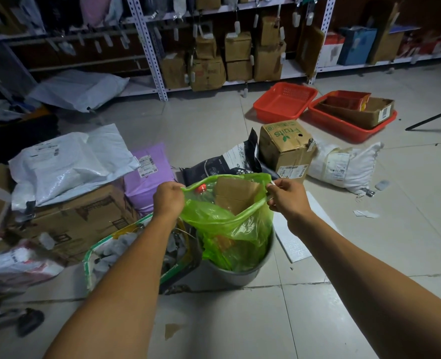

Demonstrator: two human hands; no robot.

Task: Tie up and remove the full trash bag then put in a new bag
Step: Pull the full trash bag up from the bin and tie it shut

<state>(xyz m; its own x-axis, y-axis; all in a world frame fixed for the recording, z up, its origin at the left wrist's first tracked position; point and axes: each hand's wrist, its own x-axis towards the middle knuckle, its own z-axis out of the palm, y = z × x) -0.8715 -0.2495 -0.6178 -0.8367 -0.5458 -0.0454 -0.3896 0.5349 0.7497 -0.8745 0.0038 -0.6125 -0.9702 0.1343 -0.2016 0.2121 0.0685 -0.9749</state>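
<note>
Green bag's mouth stretched wide, not yet tied.

The left hand [168,200] and right hand [286,196] each have their fingers clamped on the rim of the green trash bag [229,229], its bottom inside the grey bin [240,274]; knotting, lifting out and relining remain.

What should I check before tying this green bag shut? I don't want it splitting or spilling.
1. Left hand grips the green bag rim: ok.
2. Right hand grips the opposite rim: ok.
3. Bag mouth gathered closed: not ok, it gapes open.
4. Contents below the rim: not ok, the cardboard piece reaches the rim.
5. Bag lifted clear of the grey bin: not ok, its bottom sits inside.
6. Holes in the bag: cannot tell.
</note>
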